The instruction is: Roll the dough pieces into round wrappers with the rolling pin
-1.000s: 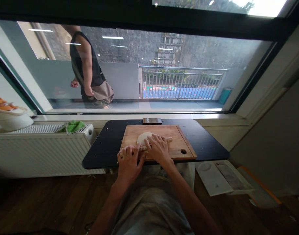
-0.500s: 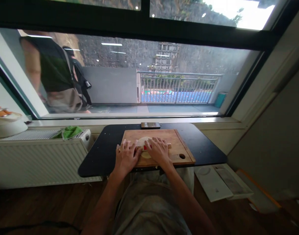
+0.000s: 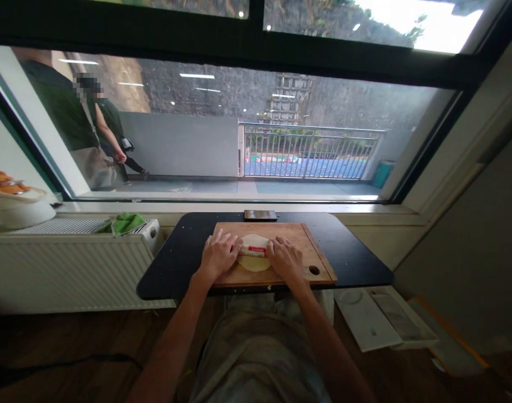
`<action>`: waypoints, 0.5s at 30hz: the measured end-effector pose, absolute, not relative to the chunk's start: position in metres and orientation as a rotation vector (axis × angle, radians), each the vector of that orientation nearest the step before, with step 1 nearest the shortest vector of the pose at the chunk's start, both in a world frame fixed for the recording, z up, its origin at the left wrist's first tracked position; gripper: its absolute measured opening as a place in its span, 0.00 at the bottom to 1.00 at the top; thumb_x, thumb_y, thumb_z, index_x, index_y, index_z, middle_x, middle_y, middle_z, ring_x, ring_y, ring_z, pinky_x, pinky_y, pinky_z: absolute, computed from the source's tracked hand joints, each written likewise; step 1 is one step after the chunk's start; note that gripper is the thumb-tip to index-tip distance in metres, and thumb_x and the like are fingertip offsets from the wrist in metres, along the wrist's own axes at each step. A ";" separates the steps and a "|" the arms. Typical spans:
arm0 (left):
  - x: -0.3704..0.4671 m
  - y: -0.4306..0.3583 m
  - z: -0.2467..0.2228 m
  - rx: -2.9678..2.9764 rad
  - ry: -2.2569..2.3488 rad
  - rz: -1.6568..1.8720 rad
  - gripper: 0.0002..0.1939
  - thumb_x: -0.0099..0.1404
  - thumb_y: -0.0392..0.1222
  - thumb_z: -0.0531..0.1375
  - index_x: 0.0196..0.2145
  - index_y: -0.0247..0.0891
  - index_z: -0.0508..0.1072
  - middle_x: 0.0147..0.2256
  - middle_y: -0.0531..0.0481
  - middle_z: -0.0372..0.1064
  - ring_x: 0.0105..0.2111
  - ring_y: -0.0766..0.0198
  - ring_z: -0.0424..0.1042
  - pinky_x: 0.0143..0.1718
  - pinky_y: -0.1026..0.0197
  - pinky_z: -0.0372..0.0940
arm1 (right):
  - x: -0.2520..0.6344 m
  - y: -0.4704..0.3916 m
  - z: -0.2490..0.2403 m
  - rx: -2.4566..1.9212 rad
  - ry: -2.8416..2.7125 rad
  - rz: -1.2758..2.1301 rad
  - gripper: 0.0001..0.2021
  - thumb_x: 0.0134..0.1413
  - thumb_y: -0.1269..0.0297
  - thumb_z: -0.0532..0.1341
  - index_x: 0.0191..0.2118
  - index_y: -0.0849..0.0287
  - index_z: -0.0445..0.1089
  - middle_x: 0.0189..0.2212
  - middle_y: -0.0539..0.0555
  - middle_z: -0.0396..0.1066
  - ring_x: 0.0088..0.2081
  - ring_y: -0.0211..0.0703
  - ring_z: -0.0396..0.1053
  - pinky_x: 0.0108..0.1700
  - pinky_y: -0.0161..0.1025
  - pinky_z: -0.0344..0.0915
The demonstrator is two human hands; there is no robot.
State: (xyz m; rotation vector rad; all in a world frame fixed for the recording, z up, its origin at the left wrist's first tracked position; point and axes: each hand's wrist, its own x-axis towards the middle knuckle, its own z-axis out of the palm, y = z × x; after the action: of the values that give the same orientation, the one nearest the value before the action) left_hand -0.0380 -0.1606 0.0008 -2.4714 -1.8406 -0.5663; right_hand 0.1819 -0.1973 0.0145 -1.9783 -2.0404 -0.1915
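A rolling pin (image 3: 254,251) with a red and white label lies crosswise over a thin, round sheet of dough (image 3: 253,265). The dough shows in front of the pin and behind it. My left hand (image 3: 219,253) is closed over the pin's left end, and my right hand (image 3: 286,258) over its right end; both ends are hidden under the fingers. Beneath them is a wooden cutting board (image 3: 308,246) with a round hole near its front right corner.
The board rests on a small black table (image 3: 352,263), a phone-like flat object (image 3: 260,215) at its far edge. A radiator (image 3: 83,274) with a green cloth (image 3: 127,224) stands left, near a white bowl (image 3: 20,207). Two people pass outside the window. A white box (image 3: 367,322) lies low at right.
My hands have moved apart toward the pin's ends, uncovering its label and more dough. Outside, the people have shifted left in view.
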 end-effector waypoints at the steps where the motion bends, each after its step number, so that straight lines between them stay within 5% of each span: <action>1: -0.040 -0.163 -0.001 -2.473 -1.826 -0.586 0.28 0.83 0.57 0.46 0.63 0.44 0.79 0.69 0.44 0.71 0.75 0.42 0.60 0.74 0.31 0.56 | 0.182 -0.199 0.013 -1.970 -2.036 -0.198 0.21 0.81 0.61 0.48 0.49 0.55 0.80 0.51 0.58 0.81 0.55 0.48 0.75 0.53 0.40 0.65; 15: -0.050 -0.195 -0.017 -2.444 -1.794 -0.775 0.28 0.82 0.57 0.50 0.67 0.42 0.76 0.65 0.44 0.76 0.75 0.44 0.60 0.75 0.41 0.58 | 0.181 -0.219 -0.002 -1.864 -1.912 -0.183 0.19 0.81 0.58 0.51 0.49 0.52 0.80 0.56 0.55 0.81 0.63 0.47 0.72 0.65 0.41 0.61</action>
State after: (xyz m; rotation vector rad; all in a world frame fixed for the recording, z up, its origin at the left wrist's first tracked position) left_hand -0.0499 -0.1946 -0.0171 -2.4444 -1.7944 -0.7750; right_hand 0.1814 -0.2189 -0.0023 -1.8637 -1.9122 -0.1827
